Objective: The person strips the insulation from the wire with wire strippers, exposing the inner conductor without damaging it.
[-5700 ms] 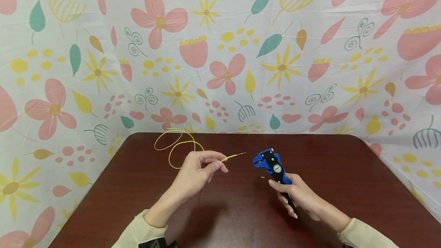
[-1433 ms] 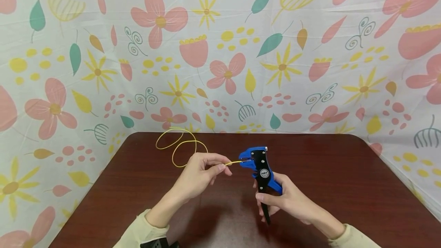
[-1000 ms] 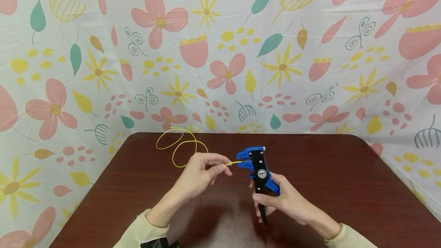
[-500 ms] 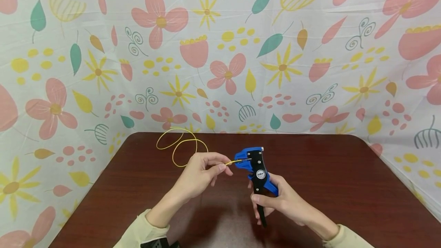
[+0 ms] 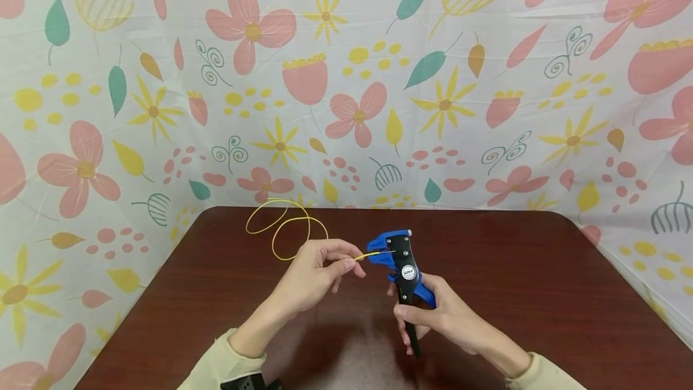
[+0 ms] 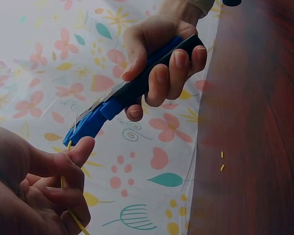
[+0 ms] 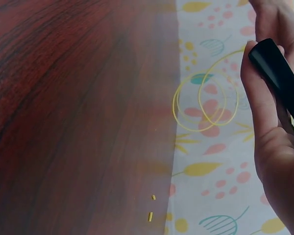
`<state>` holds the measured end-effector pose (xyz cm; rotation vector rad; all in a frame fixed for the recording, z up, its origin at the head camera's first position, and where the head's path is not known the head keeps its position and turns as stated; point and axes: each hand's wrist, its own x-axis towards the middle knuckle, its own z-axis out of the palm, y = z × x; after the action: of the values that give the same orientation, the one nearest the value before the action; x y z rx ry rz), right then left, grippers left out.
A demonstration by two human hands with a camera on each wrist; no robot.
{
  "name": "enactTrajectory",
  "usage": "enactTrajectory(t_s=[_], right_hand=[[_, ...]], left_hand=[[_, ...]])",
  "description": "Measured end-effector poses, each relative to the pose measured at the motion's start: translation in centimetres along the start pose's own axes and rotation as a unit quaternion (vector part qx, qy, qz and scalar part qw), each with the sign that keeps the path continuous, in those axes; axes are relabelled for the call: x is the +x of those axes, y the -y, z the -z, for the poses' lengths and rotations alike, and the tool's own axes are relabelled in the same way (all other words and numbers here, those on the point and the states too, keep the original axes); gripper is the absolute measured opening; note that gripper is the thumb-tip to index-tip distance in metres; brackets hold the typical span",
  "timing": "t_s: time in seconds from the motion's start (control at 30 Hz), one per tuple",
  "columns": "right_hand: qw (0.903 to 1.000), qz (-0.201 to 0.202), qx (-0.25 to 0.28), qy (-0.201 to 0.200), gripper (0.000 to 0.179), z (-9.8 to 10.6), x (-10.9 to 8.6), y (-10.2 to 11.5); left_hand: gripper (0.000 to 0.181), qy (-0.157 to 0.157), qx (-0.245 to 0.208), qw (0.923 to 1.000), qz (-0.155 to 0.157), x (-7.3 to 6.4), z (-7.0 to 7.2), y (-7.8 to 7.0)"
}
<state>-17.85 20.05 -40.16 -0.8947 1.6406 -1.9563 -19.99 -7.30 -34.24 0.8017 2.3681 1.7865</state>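
My left hand pinches a thin yellow wire between thumb and fingers, close to its stripped end. Fine bare metal shows at the tip, lying at the mouth of a blue and black wire stripper. My right hand grips the stripper's handles, head up and pointing left. In the left wrist view the wire runs through the left fingers up to the stripper's blue nose. The wire's remaining length loops behind the left hand. The right wrist view shows a black handle end in the right hand.
Two short bits of yellow insulation lie on the dark red-brown table; the right wrist view shows these bits too. A flower-printed cloth hangs behind the table's far edge.
Since the earliest frame the right hand has brought the wire stripper left, from apart to around the wire's bare end. Over the last second it shifts slightly further left; the left hand stays nearly still.
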Motion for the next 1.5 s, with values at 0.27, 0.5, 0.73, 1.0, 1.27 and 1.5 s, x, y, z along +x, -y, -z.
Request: enactTrajectory(t_s=[0.27,0.5,0.73,1.0,1.27,1.5], right_hand=[[1.0,0.0,-0.007,0.004,0.023,-0.01,-0.02,-0.1],[0.9999,0.01,-0.004,0.006,0.021,-0.01,-0.12,-0.17],[0.9998,0.018,-0.003,0.008,0.018,0.06,0.0,-0.31],[0.9998,0.016,-0.008,-0.005,0.014,-0.11,0.06,-0.07],[0.9996,0.019,-0.015,-0.012,0.013,-0.28,0.16,0.03],[0.9992,0.031,-0.021,-0.013,0.012,-0.27,0.17,-0.05]], left_hand=[[0.014,0.002,-0.006,1.0,-0.005,-0.02,-0.07,-0.08],[0.014,0.004,-0.003,1.0,-0.005,0.02,-0.02,-0.01],[0.014,0.003,-0.004,1.0,-0.004,0.05,0.02,-0.01],[0.015,0.007,-0.004,1.0,-0.006,0.19,-0.04,0.05],[0.015,0.006,-0.008,0.9999,-0.005,0.23,-0.11,0.03],[0.015,0.007,-0.012,0.9999,-0.002,0.21,-0.08,0.06]])
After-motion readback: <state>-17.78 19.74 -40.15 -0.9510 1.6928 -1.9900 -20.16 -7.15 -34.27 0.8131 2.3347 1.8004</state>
